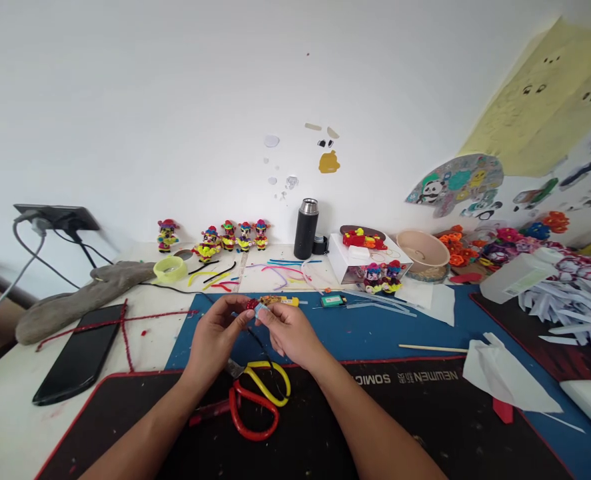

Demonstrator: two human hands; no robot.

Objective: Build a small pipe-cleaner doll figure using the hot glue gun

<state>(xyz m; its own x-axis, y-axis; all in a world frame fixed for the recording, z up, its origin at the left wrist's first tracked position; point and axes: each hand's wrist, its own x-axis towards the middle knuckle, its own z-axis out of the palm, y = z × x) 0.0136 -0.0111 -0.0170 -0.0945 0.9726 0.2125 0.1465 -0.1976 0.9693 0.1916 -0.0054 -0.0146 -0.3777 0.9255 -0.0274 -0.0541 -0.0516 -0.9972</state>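
Observation:
My left hand [220,330] is closed in a pinch around a small dark red piece [252,304], perhaps wound pipe cleaner. Thumb and fingers of my right hand [290,330] pinch a light blue bit [260,311] right against that red piece. The fingers cover most of both, so their full shape stays hidden. Below the hands lie scissors [255,435] with one yellow and one red handle loop. A thin black strand hangs down between the hands toward the scissors. Just behind my right hand rests a yellow tool [290,301], possibly a glue gun or cutter.
Several small figurines [211,243] stand by the wall. Coloured pipe cleaners [275,267], yellow tape [170,269] and a black thermos [306,230] are at the back. Left lie driftwood [80,303] and a black phone [78,357] crossed by red pipe cleaners. White paper [508,373] lies right.

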